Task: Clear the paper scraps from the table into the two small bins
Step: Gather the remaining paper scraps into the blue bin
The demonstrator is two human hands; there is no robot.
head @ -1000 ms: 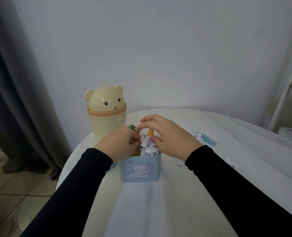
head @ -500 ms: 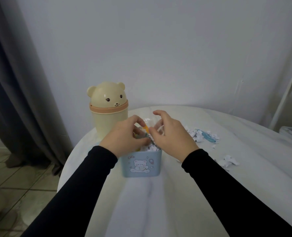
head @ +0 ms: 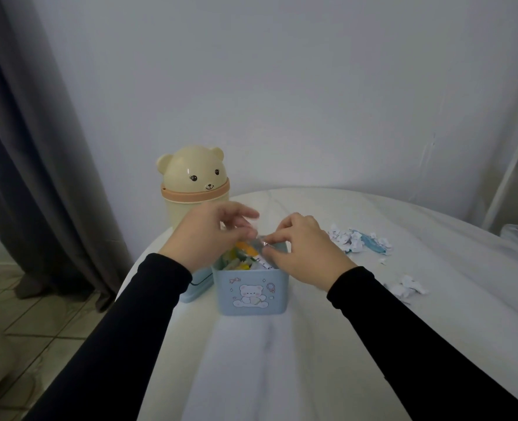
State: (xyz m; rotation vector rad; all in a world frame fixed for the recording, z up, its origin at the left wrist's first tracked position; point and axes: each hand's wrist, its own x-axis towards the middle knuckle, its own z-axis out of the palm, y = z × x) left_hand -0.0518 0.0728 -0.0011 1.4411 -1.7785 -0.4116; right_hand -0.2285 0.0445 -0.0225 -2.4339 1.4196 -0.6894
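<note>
A small blue bin (head: 253,294) with a bear print stands on the white table (head: 282,360), filled with coloured and white scraps. Behind it to the left is a cream bear-shaped bin (head: 195,183) with its domed lid on. My left hand (head: 206,235) and my right hand (head: 304,252) hover just over the blue bin's mouth. Between their fingertips they pinch a clear crinkled wrapper (head: 256,238). White paper scraps (head: 356,241) lie in a heap right of the bin around a teal piece. A smaller clump (head: 409,287) lies nearer to me.
A blue lid (head: 192,288) lies against the blue bin's left side, partly under my left sleeve. The table's rounded left edge drops to a tiled floor and a grey curtain (head: 39,147). A white frame (head: 512,165) stands at the far right.
Both hands rose from inside the blue bin's mouth and moved slightly apart. They now pinch a clear wrapper stretched between them.
</note>
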